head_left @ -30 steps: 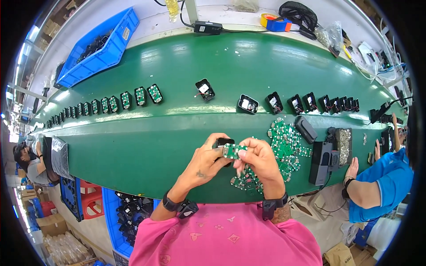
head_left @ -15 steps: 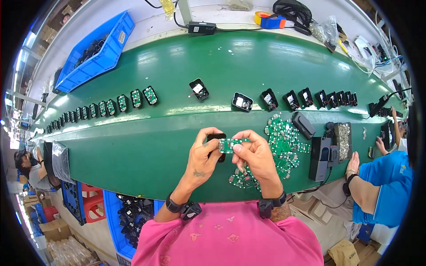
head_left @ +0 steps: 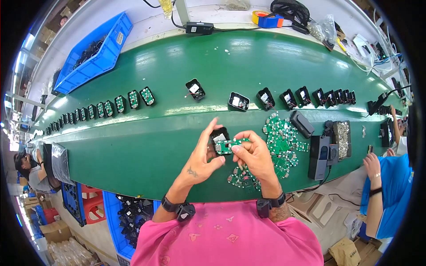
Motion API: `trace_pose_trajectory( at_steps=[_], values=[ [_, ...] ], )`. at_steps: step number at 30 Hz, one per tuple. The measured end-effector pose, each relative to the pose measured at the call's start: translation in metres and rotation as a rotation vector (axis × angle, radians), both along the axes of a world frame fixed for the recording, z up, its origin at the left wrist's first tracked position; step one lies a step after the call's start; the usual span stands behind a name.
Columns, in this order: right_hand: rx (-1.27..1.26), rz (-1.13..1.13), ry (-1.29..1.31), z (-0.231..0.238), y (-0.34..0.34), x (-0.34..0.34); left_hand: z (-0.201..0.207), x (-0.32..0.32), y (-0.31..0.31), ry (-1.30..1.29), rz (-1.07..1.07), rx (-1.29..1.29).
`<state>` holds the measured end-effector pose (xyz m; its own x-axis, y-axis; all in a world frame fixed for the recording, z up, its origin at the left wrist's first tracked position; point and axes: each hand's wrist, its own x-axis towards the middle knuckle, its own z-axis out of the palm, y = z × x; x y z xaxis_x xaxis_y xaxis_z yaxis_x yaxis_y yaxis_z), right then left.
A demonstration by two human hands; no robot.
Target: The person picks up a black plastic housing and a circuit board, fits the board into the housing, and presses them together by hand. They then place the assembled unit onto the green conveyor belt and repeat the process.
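In front of my chest, my right hand (head_left: 256, 157) pinches a green circuit board (head_left: 223, 147) between thumb and fingers. The board lies level across a black plastic case (head_left: 218, 132) and partly covers it; whether the two touch I cannot tell. Beside that case is my left hand (head_left: 199, 157), its fingers stretched and the thumb held apart, gripping nothing. A loose heap of green circuit boards (head_left: 282, 142) spreads to the right, and a few boards (head_left: 243, 178) lie under my right hand.
Open black cases (head_left: 239, 102) line the green bench on the right. Cases with boards fitted (head_left: 120, 104) line the left. A blue crate (head_left: 95, 53) stands at the back left. Beyond the heap are a grey device (head_left: 318, 157) and a co-worker in blue (head_left: 390, 190).
My left fingers have opened from their curled grip, uncovering more of the case. The board in my right hand has shifted slightly left. The co-worker's arm on the right has moved.
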<state>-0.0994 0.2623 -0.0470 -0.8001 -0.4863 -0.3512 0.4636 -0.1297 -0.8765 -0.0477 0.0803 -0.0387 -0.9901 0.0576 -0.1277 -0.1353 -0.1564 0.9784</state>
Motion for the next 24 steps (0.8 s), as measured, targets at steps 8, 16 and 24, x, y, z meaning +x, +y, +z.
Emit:
trace_pose_trajectory(
  at_steps=[8,16,24],
  values=[
    [0.335,-0.174,0.72,-0.011,-0.006,0.0,-0.01,-0.002,0.007,-0.035,0.151,0.144],
    [0.203,-0.094,0.559,-0.014,-0.006,-0.004,0.001,-0.002,0.015,-0.1,0.085,0.053],
    [0.533,-0.278,1.029,0.006,-0.008,0.013,0.0,0.002,0.022,0.128,0.273,-0.229]
  ],
)
